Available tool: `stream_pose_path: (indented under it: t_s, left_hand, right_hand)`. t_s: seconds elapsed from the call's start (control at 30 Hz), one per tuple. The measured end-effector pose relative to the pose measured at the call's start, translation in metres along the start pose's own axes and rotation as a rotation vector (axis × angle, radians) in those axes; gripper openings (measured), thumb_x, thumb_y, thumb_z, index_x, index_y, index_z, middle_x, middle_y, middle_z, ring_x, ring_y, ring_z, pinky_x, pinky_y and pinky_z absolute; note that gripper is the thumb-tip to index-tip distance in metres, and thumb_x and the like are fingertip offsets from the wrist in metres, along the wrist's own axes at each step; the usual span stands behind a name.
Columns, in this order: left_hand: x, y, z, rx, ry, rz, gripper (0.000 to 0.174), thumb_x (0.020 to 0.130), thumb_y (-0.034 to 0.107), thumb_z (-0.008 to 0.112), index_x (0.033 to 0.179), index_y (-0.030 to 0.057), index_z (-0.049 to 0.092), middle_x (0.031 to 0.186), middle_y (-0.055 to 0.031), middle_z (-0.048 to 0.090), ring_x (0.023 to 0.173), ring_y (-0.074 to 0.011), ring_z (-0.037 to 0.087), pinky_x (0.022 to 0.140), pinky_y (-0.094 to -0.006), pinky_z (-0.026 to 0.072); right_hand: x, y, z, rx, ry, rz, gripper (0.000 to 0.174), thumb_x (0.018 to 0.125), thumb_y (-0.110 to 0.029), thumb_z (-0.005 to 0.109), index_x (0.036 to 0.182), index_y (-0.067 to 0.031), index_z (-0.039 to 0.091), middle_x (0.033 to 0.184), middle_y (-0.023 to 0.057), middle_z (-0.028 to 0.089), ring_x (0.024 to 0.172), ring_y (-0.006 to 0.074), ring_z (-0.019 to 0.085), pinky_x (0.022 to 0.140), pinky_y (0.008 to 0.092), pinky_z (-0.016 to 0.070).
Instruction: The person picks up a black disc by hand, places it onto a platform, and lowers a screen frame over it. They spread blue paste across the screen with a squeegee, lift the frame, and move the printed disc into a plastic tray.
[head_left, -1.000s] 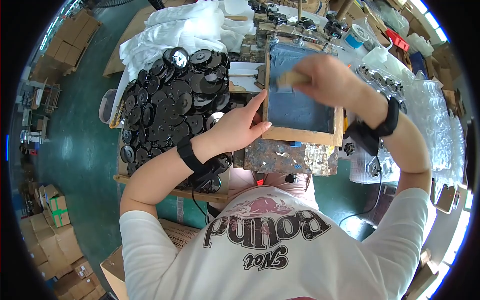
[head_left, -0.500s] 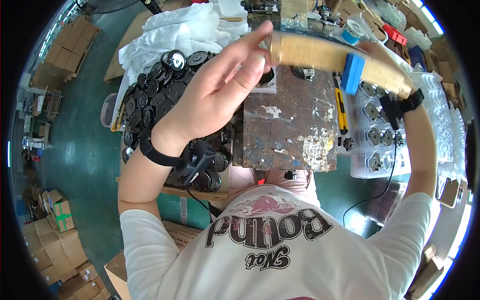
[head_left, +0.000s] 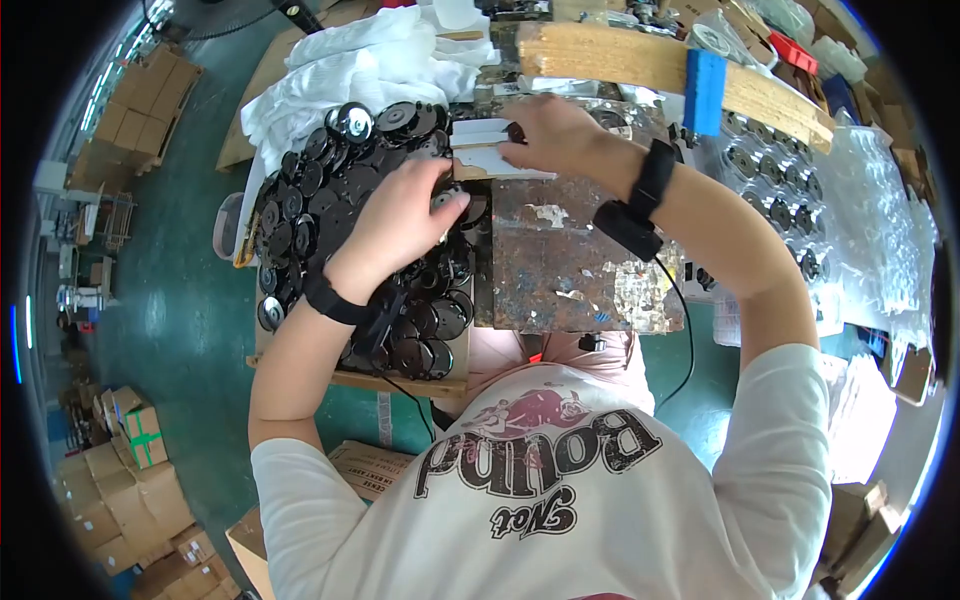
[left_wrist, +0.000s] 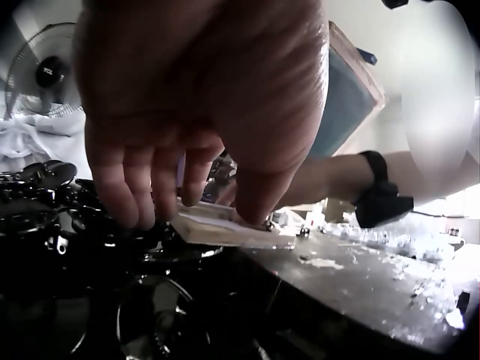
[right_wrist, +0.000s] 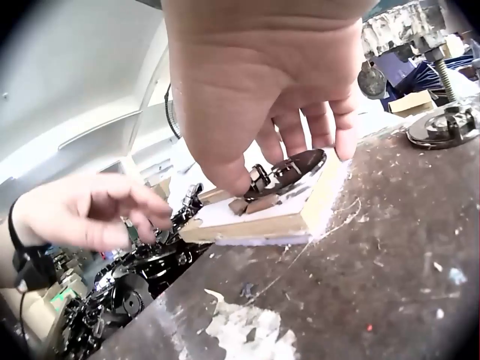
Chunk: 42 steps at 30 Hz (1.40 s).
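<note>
In the right wrist view my right hand (right_wrist: 262,90) pinches a black disc part (right_wrist: 296,169) between thumb and fingers, over a white-topped wooden block (right_wrist: 300,214). The head view has that right hand (head_left: 560,135) at the white board (head_left: 485,150). My left hand (head_left: 395,220) hovers over the pile of black discs (head_left: 340,190), fingers loosely bent, and nothing shows in its grasp; in the left wrist view the left hand (left_wrist: 202,97) hangs above dark parts. The wooden frame (head_left: 600,55), with a blue clip (head_left: 705,92), stands raised beyond the hands.
A stained work board (head_left: 570,250) lies in front of the body. Trays of disc parts (head_left: 770,170) and bubble wrap (head_left: 870,220) are on the right. White cloth bags (head_left: 370,60) lie behind the pile, and a fan (head_left: 215,15) stands at the back left.
The wooden frame has swung up and away from the board. Both hands have left it: the right moved to a disc on the white board, the left drew back over the pile.
</note>
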<state>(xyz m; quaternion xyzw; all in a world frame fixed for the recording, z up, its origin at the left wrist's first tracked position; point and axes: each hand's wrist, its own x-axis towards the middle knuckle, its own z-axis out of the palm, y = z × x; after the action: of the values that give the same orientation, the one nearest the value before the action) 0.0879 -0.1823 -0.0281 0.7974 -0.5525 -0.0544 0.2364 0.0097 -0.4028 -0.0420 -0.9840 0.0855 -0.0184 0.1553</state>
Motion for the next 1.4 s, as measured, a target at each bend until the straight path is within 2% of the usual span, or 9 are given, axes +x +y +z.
stream_pose_path:
  t_s: [0.2,0.3,0.4,0.53,0.7,0.83,0.9,1.1,1.4]
  left_hand:
    - [0.002,-0.001,0.017,0.332,-0.111,0.078,0.026,0.074,0.013,0.059,0.095,-0.0001,0.056,0.086,-0.0178,0.058,0.08,-0.0354,0.056,0.072,-0.0431,0.0453]
    - [0.004,-0.003,0.011,0.259,-0.077,0.044,0.021,0.075,0.008,0.055,0.094,0.0011,0.059,0.085,-0.0181,0.059,0.078,-0.0366,0.056,0.069,-0.0419,0.0461]
    - [0.004,-0.011,0.0,0.186,-0.068,0.036,0.023,0.079,0.009,0.055,0.099,0.0004,0.058,0.089,-0.0171,0.06,0.077,-0.0333,0.058,0.067,-0.0374,0.0471]
    - [0.0,-0.047,-0.008,-0.038,-0.052,-0.091,0.025,0.085,0.012,0.055,0.107,0.0007,0.056,0.093,-0.0091,0.062,0.077,-0.0197,0.06,0.063,-0.0282,0.0466]
    - [0.004,-0.037,-0.021,-0.562,-0.062,-0.386,0.029,0.088,0.014,0.054,0.114,0.0038,0.054,0.097,0.0008,0.059,0.08,-0.0056,0.055,0.063,-0.0197,0.0441]
    - [0.015,-0.025,-0.025,-0.676,-0.058,-0.363,0.031,0.086,0.013,0.057,0.116,0.0049,0.054,0.101,-0.0006,0.059,0.084,-0.0064,0.056,0.062,-0.0188,0.0446]
    - [0.022,-0.017,-0.025,-0.678,-0.061,-0.358,0.031,0.086,0.014,0.057,0.116,0.0052,0.054,0.101,-0.001,0.06,0.083,-0.0067,0.056,0.062,-0.0188,0.0446]
    - [0.037,-0.003,-0.023,-0.713,-0.132,-0.29,0.029,0.083,0.014,0.06,0.11,0.0045,0.056,0.097,-0.0023,0.06,0.079,-0.0073,0.055,0.059,-0.0197,0.0439]
    - [0.113,0.001,0.002,-0.412,-0.267,-0.133,0.031,0.08,0.014,0.063,0.109,0.0042,0.056,0.082,-0.0054,0.064,0.075,-0.0119,0.058,0.064,-0.0253,0.0456]
  right_hand:
    - [-0.013,0.012,-0.018,-0.002,-0.04,0.066,0.033,0.071,-0.032,0.058,0.091,-0.0059,0.062,0.081,0.0146,0.063,0.077,0.0288,0.062,0.069,0.0373,0.0498]
    - [-0.052,0.04,-0.041,0.022,0.016,0.082,0.035,0.071,-0.033,0.055,0.087,-0.0033,0.063,0.087,0.0159,0.063,0.081,0.031,0.061,0.07,0.0399,0.0493]
    - [-0.102,0.067,-0.067,0.08,0.123,0.153,0.03,0.072,-0.03,0.06,0.091,-0.0061,0.062,0.075,0.0124,0.062,0.074,0.0276,0.06,0.068,0.035,0.0488]
    - [-0.188,0.126,-0.106,0.238,0.148,0.609,0.035,0.073,-0.029,0.064,0.1,-0.0062,0.06,0.082,0.0105,0.064,0.074,0.0225,0.062,0.07,0.0329,0.049]
    - [-0.297,0.253,-0.101,-0.114,0.338,0.976,0.041,0.071,-0.039,0.062,0.093,-0.0048,0.064,0.086,0.0134,0.065,0.077,0.0249,0.062,0.072,0.0341,0.0485]
    - [-0.346,0.318,-0.096,0.1,0.344,1.271,0.041,0.07,-0.037,0.061,0.092,-0.0024,0.066,0.082,0.0141,0.065,0.07,0.0252,0.064,0.063,0.035,0.0512]
    - [-0.362,0.346,-0.085,0.173,0.552,1.297,0.042,0.076,-0.034,0.058,0.104,-0.0027,0.061,0.08,0.0095,0.064,0.066,0.0201,0.062,0.058,0.0303,0.0525]
    - [-0.376,0.381,-0.087,0.053,0.572,1.101,0.042,0.082,-0.037,0.057,0.111,-0.0062,0.058,0.091,0.0063,0.064,0.072,0.0154,0.06,0.057,0.0288,0.0509]
    - [-0.264,0.226,-0.125,0.192,0.588,0.712,0.027,0.085,-0.023,0.056,0.102,-0.0029,0.061,0.086,0.007,0.065,0.077,0.0111,0.058,0.067,0.0241,0.0452]
